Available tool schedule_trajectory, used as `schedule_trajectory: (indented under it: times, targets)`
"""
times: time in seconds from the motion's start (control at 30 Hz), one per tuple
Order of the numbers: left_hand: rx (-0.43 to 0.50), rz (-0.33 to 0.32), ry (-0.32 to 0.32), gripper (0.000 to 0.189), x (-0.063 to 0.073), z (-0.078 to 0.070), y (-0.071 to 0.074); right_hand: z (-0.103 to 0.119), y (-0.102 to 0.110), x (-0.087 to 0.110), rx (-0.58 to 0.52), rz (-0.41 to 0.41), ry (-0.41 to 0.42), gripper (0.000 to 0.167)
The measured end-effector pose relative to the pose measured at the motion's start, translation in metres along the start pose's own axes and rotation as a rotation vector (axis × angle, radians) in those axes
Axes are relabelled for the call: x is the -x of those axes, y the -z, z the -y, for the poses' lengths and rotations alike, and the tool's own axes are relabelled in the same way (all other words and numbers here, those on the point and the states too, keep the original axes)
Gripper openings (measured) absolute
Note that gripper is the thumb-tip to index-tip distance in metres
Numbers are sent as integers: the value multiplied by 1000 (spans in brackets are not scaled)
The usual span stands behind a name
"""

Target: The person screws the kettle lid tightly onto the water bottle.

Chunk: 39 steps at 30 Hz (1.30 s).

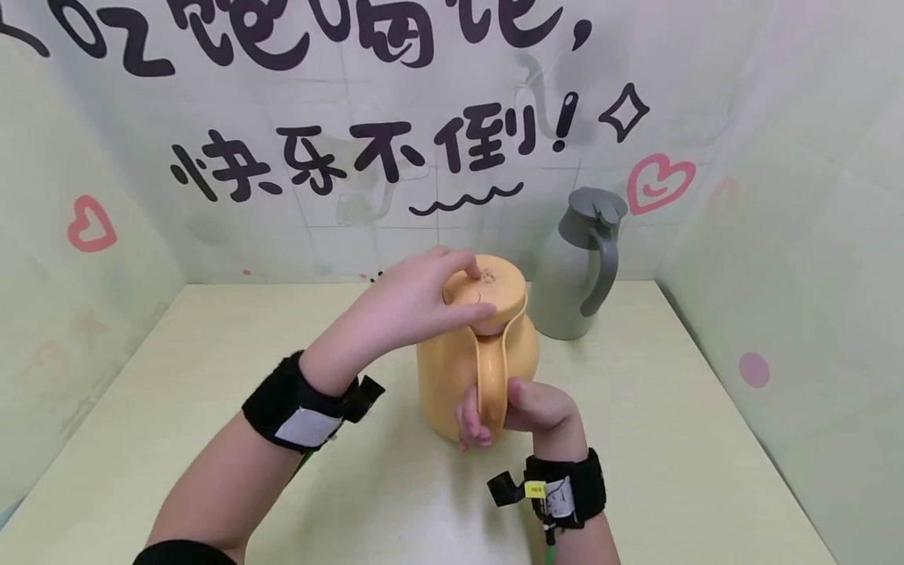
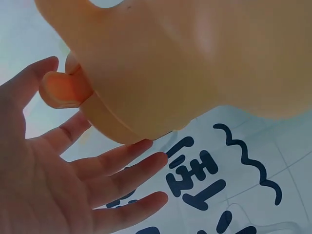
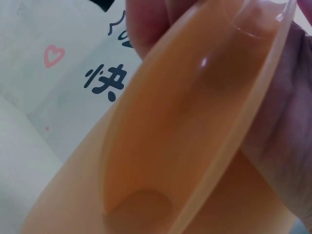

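Note:
A yellow-orange thermos jug (image 1: 452,377) stands upright on the table, its handle toward me. My right hand (image 1: 540,404) grips the handle (image 1: 493,377) low down, with fingers curled through from one side and the thumb on the other. Over the round lid (image 1: 503,282) lies my left hand (image 1: 417,302), its thumb at the near edge and a bent index finger on top. Fairly straight, spread fingers (image 2: 122,161) show beside the lid in the left wrist view, some touching its edge. Close up in the right wrist view, the hollow inner side of the handle (image 3: 185,112) hides most of the right fingers.
Behind the jug to the right stands a grey-green jug (image 1: 568,275) with a dark grey lid and handle. A pale table (image 1: 339,502) reaches to a back wall (image 1: 282,220) with large black lettering, and side walls stand left and right.

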<state>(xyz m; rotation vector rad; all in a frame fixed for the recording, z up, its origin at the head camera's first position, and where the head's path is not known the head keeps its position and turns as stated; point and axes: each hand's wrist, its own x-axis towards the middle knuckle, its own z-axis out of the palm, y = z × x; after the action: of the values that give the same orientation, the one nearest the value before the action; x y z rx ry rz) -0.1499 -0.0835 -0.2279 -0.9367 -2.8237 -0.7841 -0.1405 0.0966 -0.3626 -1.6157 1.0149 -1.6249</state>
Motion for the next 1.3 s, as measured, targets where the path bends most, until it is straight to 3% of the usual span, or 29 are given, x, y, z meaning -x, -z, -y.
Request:
schedule_trajectory:
  times: [0.23, 0.47, 0.77, 0.9, 1.03, 1.3]
  targets:
    - [-113, 165, -12, 36, -12, -12, 17, 1, 0, 1, -6, -4, -6, 72]
    - [-166, 330, -11, 29, -30, -24, 35, 1, 1, 2, -16, -11, -10, 72]
    - [-339, 537, 99, 41, -57, -40, 52, -1, 2, 4, -23, -5, -17, 72]
    - [-384, 569, 114, 41, -67, -48, 56, -2, 1, 3, -24, 6, -12, 72]
    - [-420, 560, 136, 44, -73, -60, 59, 0, 0, 2, -20, 13, -17, 73]
    - [-470, 593, 224, 48, -79, -75, 50, -2, 1, 2, -30, 7, -15, 73]
